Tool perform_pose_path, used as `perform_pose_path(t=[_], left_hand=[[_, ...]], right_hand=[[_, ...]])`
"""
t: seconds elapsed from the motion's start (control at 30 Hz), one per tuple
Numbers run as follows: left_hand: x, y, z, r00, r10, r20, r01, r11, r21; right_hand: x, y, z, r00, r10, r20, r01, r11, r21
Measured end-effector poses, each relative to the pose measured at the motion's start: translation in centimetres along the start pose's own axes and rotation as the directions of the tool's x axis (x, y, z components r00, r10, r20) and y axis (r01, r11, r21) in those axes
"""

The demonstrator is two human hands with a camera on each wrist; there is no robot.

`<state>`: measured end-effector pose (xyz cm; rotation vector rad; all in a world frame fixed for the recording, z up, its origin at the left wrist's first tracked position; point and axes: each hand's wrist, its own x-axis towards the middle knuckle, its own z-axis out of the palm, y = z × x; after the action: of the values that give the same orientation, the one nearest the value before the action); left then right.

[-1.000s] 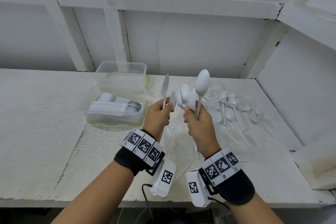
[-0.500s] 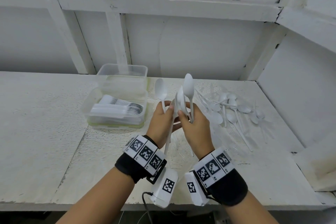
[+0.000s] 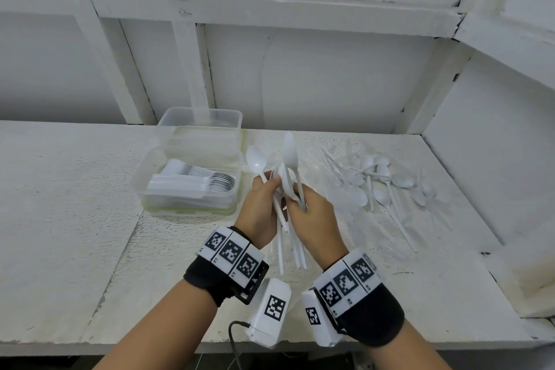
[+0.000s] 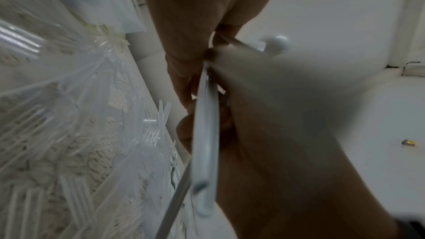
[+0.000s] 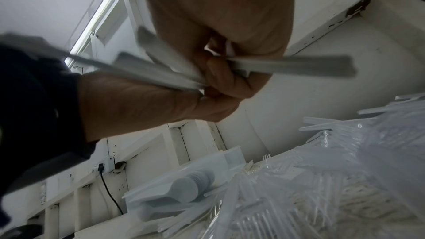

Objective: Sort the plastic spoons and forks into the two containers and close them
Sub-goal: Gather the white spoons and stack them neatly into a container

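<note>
Both hands have drawn together over the white table [image 3: 75, 249]: the left hand [image 3: 260, 207] and right hand [image 3: 315, 221], apart a second ago, now nearly touch, fingers curled round one shared bunch of white spoons [image 3: 286, 171], bowls up, handles hanging below the palms. Each wrist tilts inward, knuckles facing outward. To the left sits the open container [image 3: 192, 186] with spoons stacked inside; behind it, another clear container [image 3: 200, 120]. Loose spoons [image 3: 380, 180] lie scattered to the right.
</note>
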<state>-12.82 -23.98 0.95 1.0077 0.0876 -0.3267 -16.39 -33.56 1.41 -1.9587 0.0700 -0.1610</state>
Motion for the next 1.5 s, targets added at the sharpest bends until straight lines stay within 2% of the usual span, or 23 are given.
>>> perform_pose_path(t=[0.13,0.27,0.43,0.63,0.77,0.93,1.03,1.07,1.13,1.17,1.2,1.27,1.33,1.4,1.5], left_hand=[[0.1,-0.2,0.0,1.000,0.002,-0.002,-0.002,1.000,-0.022],[-0.3,0.1,0.4,0.997,0.026,0.073,-0.030,0.998,0.054],[-0.6,0.2,0.6,0.997,0.036,0.075,-0.049,0.982,0.180],[-0.8,-0.1,0.3,0.998,0.010,0.064,-0.026,0.964,0.264],[-0.8,-0.1,0.2,0.998,-0.021,0.065,0.003,0.963,0.271],[-1.5,-0.5,0.6,0.981,-0.074,0.181,0.002,0.929,0.369],[-1.6,-0.9,0.3,0.976,-0.096,0.194,0.005,0.905,0.425],[-1.5,-0.9,0.1,0.978,-0.099,0.184,0.009,0.899,0.437],[-1.3,-1.0,-0.3,0.984,-0.102,0.143,0.035,0.911,0.412],[-1.1,-0.9,-0.5,0.988,-0.103,0.113,0.054,0.927,0.371],[-0.9,-0.7,-0.6,0.991,-0.104,0.079,0.073,0.944,0.320],[-0.5,-0.4,-0.9,0.994,-0.107,0.012,0.102,0.973,0.209],[-0.1,-0.2,-0.9,0.994,-0.101,-0.029,0.104,0.987,0.125],[0.2,-0.3,-0.8,0.995,-0.090,-0.040,0.093,0.991,0.099],[0.2,-0.4,-0.4,0.995,-0.099,0.030,0.097,0.993,0.069]], right_hand=[[-0.1,0.3,0.2,0.998,-0.039,-0.046,0.040,0.999,0.005],[0.0,0.4,0.3,0.997,-0.043,-0.056,0.042,0.999,-0.015],[0.3,0.1,-0.3,0.999,-0.038,-0.019,0.037,0.998,-0.053],[1.1,-0.4,-1.4,0.994,-0.106,-0.018,0.103,0.985,-0.138],[2.5,-1.2,-2.3,0.992,-0.074,-0.100,0.071,0.997,-0.033],[3.9,-1.2,-2.3,0.999,-0.004,-0.036,0.002,0.998,-0.061],[4.0,-1.6,-2.4,0.989,-0.033,-0.147,0.045,0.996,0.077],[4.2,-1.8,-2.5,0.972,-0.014,-0.235,0.056,0.983,0.174],[4.7,-2.3,-3.2,0.904,0.047,-0.425,0.109,0.936,0.336],[5.0,-2.4,-3.7,0.877,0.068,-0.476,0.127,0.922,0.365],[5.2,-2.4,-4.0,0.872,0.077,-0.483,0.122,0.923,0.366],[5.2,-2.0,-4.2,0.918,0.074,-0.389,0.064,0.942,0.330],[4.6,-1.1,-3.5,0.970,0.078,-0.231,-0.016,0.965,0.260],[3.9,-0.1,-2.3,0.989,0.089,-0.119,-0.067,0.982,0.179],[3.0,0.7,-0.7,0.994,0.085,-0.071,-0.080,0.995,0.063]])
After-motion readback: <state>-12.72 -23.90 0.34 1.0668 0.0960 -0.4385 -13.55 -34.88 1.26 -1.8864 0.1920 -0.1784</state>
